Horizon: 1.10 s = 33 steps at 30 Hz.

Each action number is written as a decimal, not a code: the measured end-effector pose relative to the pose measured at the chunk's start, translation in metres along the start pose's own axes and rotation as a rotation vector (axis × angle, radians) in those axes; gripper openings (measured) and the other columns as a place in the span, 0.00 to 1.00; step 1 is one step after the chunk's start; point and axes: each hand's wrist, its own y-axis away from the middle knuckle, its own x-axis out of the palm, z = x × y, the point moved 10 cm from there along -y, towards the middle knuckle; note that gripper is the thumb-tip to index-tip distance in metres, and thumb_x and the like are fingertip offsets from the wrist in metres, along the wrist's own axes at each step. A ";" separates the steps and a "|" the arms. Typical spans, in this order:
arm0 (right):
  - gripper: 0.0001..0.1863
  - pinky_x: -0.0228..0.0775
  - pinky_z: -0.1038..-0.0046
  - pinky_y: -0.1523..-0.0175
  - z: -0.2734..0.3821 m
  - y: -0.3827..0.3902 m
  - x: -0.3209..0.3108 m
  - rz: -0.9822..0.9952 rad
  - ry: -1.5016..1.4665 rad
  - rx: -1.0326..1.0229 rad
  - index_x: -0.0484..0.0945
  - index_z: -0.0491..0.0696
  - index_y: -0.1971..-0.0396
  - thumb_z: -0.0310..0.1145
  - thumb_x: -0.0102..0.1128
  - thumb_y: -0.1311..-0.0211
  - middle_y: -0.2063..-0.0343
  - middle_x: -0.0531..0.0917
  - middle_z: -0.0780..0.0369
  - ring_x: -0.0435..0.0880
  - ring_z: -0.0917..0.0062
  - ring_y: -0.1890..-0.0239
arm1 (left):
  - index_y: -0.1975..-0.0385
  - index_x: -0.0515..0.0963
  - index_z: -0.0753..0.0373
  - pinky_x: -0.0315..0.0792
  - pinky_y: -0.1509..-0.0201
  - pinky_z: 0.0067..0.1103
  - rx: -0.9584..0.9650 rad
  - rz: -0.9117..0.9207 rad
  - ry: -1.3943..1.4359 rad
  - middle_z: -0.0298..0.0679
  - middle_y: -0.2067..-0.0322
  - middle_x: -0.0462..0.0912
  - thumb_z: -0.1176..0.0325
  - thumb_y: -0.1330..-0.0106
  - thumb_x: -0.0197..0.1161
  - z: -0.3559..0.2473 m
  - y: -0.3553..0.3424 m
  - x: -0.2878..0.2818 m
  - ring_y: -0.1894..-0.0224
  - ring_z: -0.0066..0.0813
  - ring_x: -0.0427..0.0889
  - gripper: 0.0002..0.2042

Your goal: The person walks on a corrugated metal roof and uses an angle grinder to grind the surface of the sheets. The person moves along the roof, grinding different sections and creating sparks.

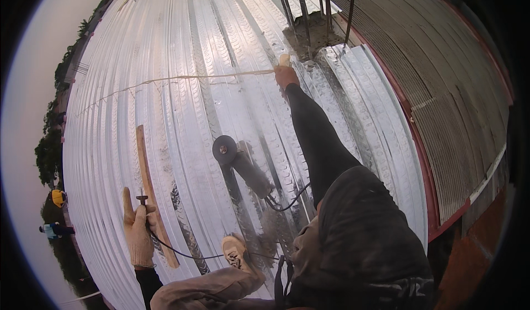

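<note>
My left hand [138, 235], in a pale knitted glove, pinches a dark plug-like end [142, 198] of a black cable [171, 247], with one finger stretched out. The cable runs behind my leg. My right hand [286, 77] reaches far forward and is closed at the end of a thin pale string [212, 77], which lies across the ribbed metal roofing. A pale piece [284, 60] shows just beyond its fingers; I cannot make out what it is. Between my hands, an angle grinder [248, 169] with a dark round disc lies on the sheets.
A wooden strip [149, 183] lies beside my left hand. Steel rods [302, 9] stand up from a concrete stub [312, 39] beyond my right hand. A red-edged older roof [436, 89] adjoins at right. A person in a yellow helmet [59, 198] is at the far left edge.
</note>
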 end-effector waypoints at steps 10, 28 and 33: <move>0.24 0.85 0.56 0.49 0.047 0.063 0.012 -0.282 -0.260 -0.023 0.94 0.40 0.68 0.50 0.81 0.45 0.68 0.93 0.46 0.95 0.52 0.58 | 0.19 0.67 0.65 0.80 0.60 0.18 -0.161 0.123 0.028 0.41 0.53 0.85 0.71 0.19 0.54 0.011 -0.033 0.033 0.65 0.16 0.79 0.29; 0.22 0.82 0.73 0.55 0.330 0.358 0.069 0.674 -0.694 -0.654 0.79 0.39 0.39 0.24 0.68 0.32 0.55 0.92 0.53 0.92 0.76 0.60 | 0.24 0.74 0.65 0.76 0.44 0.22 -0.168 0.192 0.295 0.32 0.50 0.80 0.39 0.21 0.66 0.071 -0.025 0.068 0.49 0.22 0.77 0.38; 0.18 0.84 0.71 0.47 0.365 0.458 0.032 0.498 -0.693 -1.145 0.81 0.40 0.44 0.21 0.69 0.32 0.51 0.86 0.56 0.92 0.73 0.60 | 0.27 0.75 0.60 0.77 0.44 0.23 -0.058 0.134 0.532 0.31 0.49 0.83 0.42 0.20 0.67 0.048 -0.029 0.076 0.50 0.22 0.80 0.33</move>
